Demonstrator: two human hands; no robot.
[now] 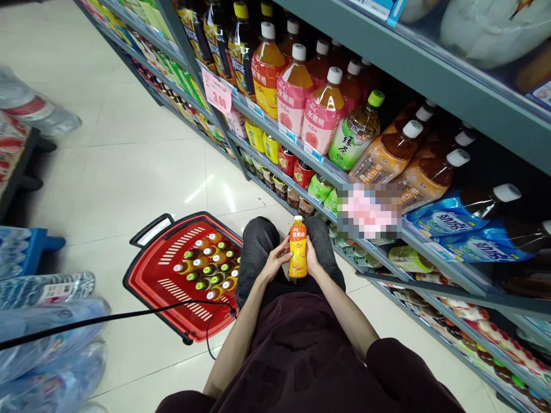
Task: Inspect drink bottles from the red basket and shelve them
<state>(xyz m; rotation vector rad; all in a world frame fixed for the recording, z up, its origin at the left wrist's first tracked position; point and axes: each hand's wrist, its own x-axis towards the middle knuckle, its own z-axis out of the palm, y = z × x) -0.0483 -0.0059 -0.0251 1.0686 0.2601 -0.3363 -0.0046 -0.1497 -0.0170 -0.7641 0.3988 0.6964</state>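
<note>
Dark maroon top (pixel 301 350), short sleeves (arms bare); dark grey trousers (pixel 258 246) over knees.

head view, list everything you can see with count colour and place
orange juice bottle: one, orange with white cap, held upright between both hands over the knees
basket: one, red with black rim, on the floor to the person's left
bottles in basket: many, mostly green and orange caps, standing upright
shelves: grey, on the right, full of drinks
pink-label bottles: several, on the shelf
price tag: one, pink, on the shelf edge
water packs: clear, far left
left hand: on the bottle
right hand: on the bottle
</note>
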